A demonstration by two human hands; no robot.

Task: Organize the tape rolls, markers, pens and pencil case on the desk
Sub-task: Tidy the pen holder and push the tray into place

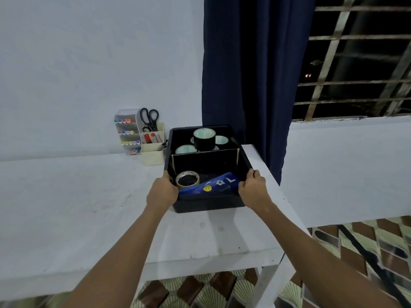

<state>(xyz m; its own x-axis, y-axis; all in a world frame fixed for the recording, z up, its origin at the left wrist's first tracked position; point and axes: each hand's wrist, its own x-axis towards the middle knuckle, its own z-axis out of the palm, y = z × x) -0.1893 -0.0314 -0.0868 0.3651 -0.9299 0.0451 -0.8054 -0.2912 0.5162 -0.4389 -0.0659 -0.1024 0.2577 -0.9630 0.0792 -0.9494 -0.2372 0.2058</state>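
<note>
A black bin (206,204) stands near the right edge of the white desk (77,196). My left hand (162,193) grips its near left corner and my right hand (253,190) grips its near right corner. A cardboard divider (205,160) splits the bin. Behind it sit several black tape rolls (204,138), one stacked on top of the others. In the front section lie a clear tape roll (187,179) and a blue pencil case (211,185) with sports pictures. Coloured markers (126,132) fill a white tiered organizer at the wall.
A cream holder (153,156) with black scissors (150,117), red and white markers and a dark pen stands left of the bin. A dark blue curtain (246,70) hangs behind. The desk's right edge is close; patterned floor tiles (355,241) lie beyond it.
</note>
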